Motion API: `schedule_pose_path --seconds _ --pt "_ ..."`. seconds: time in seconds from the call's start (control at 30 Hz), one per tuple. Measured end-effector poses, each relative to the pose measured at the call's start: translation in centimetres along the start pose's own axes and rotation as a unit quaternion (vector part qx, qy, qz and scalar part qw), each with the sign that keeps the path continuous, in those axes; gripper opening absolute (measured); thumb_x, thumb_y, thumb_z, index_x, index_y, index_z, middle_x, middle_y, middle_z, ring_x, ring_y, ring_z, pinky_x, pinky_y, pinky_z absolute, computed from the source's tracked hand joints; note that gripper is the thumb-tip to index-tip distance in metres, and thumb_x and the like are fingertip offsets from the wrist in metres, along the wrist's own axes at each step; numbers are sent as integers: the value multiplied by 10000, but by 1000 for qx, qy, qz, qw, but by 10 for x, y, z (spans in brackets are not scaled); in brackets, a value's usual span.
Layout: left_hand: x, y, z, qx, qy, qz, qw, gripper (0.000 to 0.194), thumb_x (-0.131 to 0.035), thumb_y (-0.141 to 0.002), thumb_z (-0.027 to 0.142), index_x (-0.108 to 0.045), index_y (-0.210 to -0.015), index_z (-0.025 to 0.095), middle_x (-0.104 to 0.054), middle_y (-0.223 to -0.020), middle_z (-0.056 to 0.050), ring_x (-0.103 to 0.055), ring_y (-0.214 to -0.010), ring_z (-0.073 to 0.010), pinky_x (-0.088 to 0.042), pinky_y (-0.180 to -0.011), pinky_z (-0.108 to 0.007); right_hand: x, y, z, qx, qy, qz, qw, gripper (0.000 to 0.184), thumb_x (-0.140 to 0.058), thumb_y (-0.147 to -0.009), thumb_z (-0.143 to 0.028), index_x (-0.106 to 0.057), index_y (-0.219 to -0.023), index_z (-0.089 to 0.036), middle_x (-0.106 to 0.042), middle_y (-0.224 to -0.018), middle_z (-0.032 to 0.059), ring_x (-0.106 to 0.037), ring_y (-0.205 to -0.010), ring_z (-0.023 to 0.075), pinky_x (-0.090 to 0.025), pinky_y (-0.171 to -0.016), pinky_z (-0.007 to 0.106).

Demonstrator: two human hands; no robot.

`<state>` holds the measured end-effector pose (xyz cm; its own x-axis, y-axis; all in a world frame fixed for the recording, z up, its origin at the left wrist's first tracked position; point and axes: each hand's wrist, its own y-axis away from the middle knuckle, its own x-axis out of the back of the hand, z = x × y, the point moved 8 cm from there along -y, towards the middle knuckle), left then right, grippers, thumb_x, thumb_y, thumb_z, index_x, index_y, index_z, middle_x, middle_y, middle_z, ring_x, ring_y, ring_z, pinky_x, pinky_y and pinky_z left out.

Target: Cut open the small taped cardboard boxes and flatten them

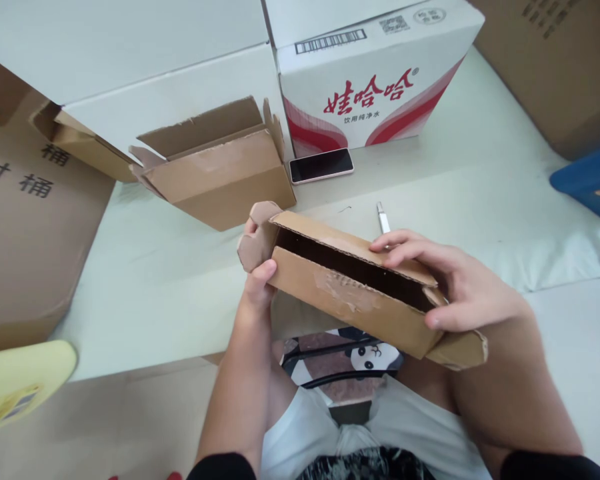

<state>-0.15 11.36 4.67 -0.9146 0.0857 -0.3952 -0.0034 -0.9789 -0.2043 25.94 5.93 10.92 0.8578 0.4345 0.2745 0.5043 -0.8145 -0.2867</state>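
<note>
A narrow brown cardboard box (350, 293) is held between my two hands above the table's near edge. Its long top is open, the inside is dark, and torn tape marks its near side. My left hand (261, 277) grips the left end, thumb on the near wall by a folded-out end flap. At the other end, my right hand (450, 283) is closed round the box, fingers over the far wall and thumb at the near corner. Just beyond the right fingers lies a small white and silver tool (383, 219), partly hidden.
Another open cardboard box (225, 173) stands farther back, beside a phone (322, 165). White cartons, one with red print (375, 100), line the back. A large brown carton (30, 220) is at left; a blue container (590, 180) sits right. A yellow object (25, 380) juts in lower left.
</note>
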Motion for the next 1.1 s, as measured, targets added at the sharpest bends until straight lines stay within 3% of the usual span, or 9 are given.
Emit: schedule_pose_path --seconds 0.13,0.3,0.47,0.53,0.6,0.7,0.9,1.0,1.1 --pt "0 0 0 6 1 9 1000 740 -897 -578 601 -684 -1213 287 -746 -1161 -77 -725 -1095 -335 -588 -979 -479 2 0 -1 3 1 12 1000 441 -881 -769 -468 -789 -1169 -307 -776 -1317 90 -760 -1153 260 -643 -931 377" --pt "8 5 -2 -19 11 27 999 643 -892 -641 568 -692 -1193 307 -754 -1111 -11 -756 -1083 -301 -608 -953 -436 14 1 7 -18 -42 155 987 278 -824 -836 -463 -797 -1059 -299 -810 -1068 50 -759 -952 219 -620 -799 337" --pt "26 11 -14 4 -32 73 997 767 -880 -644 624 -674 -1314 314 -796 -1116 -31 -761 -1160 -338 -646 -904 -408 30 16 11 -35 -107 384 917 120 -821 -751 -306 -792 -861 -267 -774 -923 27 -701 -860 199 -576 -770 346" --pt "30 12 -14 -6 -43 84 996 792 -871 -638 652 -669 -1327 319 -797 -1166 -38 -732 -1242 -346 -646 -931 -397 35 21 6 -5 -98 445 890 49 -764 -734 -203 -758 -750 -249 -741 -860 29 -698 -832 195 -572 -793 369" --pt "31 12 -13 -13 -51 85 995 788 -855 -644 670 -664 -1326 325 -796 -1171 -39 -706 -1291 -347 -640 -960 -395 40 25 5 8 -79 482 873 114 -702 -714 -139 -725 -669 -242 -708 -812 31 -694 -799 198 -561 -782 394" --pt "29 11 -10 -16 -61 88 994 750 -842 -647 677 -672 -1287 324 -789 -1137 -39 -703 -1274 -350 -633 -969 -410 46 28 10 -10 -69 495 866 159 -628 -642 -123 -718 -591 -243 -701 -784 52 -678 -812 227 -525 -777 432" --pt "7 6 1 -16 -47 53 997 701 -840 -641 680 -713 -1212 291 -743 -1219 -75 -676 -1300 -377 -593 -1080 -474 46 24 3 -1 -1 421 907 166 -571 -566 -184 -651 -441 -257 -691 -722 92 -618 -798 268 -463 -814 486" --pt "9 7 0 -19 -48 57 997 699 -823 -656 698 -736 -1215 287 -758 -1199 -72 -693 -1279 -373 -596 -1084 -463 46 25 1 4 19 416 909 237 -579 -581 -180 -796 -562 -274 -732 -766 92 -624 -798 266 -444 -768 460" --pt "26 11 -9 -21 -67 89 994 720 -794 -680 739 -744 -1236 285 -780 -1107 -64 -738 -1189 -363 -632 -997 -443 46 27 2 13 31 426 904 340 -581 -631 -198 -890 -734 -299 -752 -820 88 -627 -836 267 -458 -792 459"
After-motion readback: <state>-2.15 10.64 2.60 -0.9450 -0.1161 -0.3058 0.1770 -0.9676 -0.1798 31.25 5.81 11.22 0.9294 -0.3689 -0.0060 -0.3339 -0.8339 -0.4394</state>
